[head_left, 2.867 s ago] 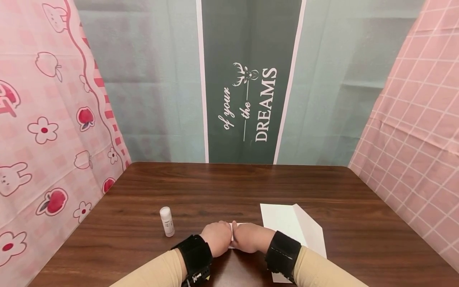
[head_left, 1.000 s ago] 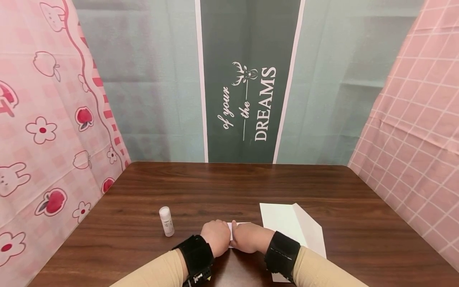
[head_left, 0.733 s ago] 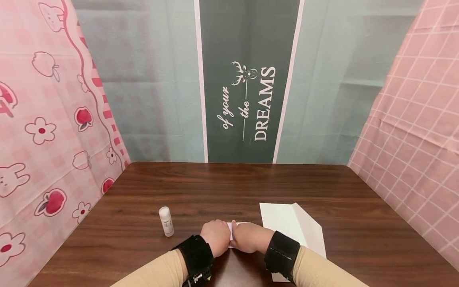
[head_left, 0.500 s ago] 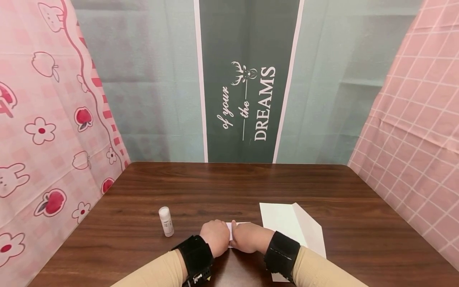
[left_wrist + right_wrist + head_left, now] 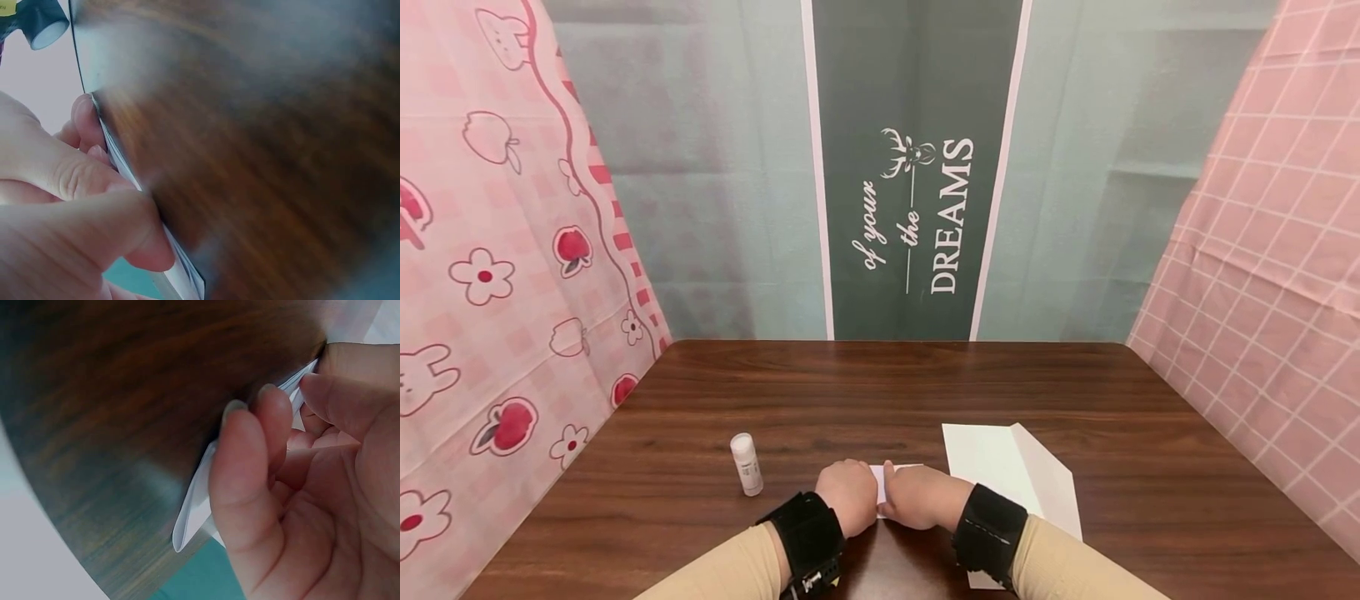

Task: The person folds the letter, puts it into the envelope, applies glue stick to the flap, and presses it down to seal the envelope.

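A small folded white paper (image 5: 877,481) lies on the table between my hands, mostly covered by them. My left hand (image 5: 847,498) holds its left part with curled fingers. Across from it, my right hand (image 5: 917,497) grips the right part, thumb laid along the paper. In the left wrist view several thin layers show at the edge of the folded paper (image 5: 182,270), with thumb and forefinger right at that edge. The right wrist view shows a rounded fold at one end of the folded paper (image 5: 195,509), beside the bent fingers (image 5: 237,462).
A white glue stick (image 5: 747,465) stands upright to the left of my hands. On the right, a larger creased white sheet (image 5: 1000,458) lies partly under my right forearm. The dark wooden table (image 5: 880,383) ends at curtains behind and at both sides.
Both hands stay on the folded paper with almost no movement. The left hand has shifted very slightly left, showing a little more paper between the hands.
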`<state>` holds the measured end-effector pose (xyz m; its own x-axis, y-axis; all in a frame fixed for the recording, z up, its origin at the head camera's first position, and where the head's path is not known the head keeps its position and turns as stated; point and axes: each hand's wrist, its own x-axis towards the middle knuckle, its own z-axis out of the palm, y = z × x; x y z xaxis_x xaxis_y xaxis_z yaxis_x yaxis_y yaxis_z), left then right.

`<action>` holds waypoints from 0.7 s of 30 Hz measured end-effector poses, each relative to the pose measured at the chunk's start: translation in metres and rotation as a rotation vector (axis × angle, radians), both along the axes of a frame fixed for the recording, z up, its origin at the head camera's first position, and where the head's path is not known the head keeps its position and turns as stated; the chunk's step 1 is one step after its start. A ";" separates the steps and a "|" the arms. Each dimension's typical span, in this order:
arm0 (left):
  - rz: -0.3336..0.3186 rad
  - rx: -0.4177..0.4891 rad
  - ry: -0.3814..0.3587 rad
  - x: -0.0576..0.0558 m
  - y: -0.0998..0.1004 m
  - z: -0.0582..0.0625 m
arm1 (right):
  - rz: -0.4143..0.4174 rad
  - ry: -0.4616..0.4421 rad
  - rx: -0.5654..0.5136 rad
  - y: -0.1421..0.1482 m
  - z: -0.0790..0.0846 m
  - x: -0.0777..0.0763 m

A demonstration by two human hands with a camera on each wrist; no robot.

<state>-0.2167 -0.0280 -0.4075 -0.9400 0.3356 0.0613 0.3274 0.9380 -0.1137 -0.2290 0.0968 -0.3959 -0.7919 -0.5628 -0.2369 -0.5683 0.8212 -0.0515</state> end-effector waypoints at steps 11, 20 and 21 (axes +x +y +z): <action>-0.046 0.007 -0.036 -0.001 -0.004 0.007 | -0.010 -0.005 -0.010 -0.001 0.002 0.001; -0.153 0.031 -0.142 -0.007 -0.012 0.015 | -0.017 -0.041 0.000 0.001 0.002 0.001; -0.154 0.028 -0.148 -0.008 -0.012 0.016 | -0.015 -0.040 -0.002 0.001 0.002 0.001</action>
<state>-0.2252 -0.0405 -0.3918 -0.8774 0.4757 -0.0621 0.4780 0.8779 -0.0288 -0.2282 0.0980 -0.3939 -0.7901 -0.5516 -0.2673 -0.5533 0.8295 -0.0760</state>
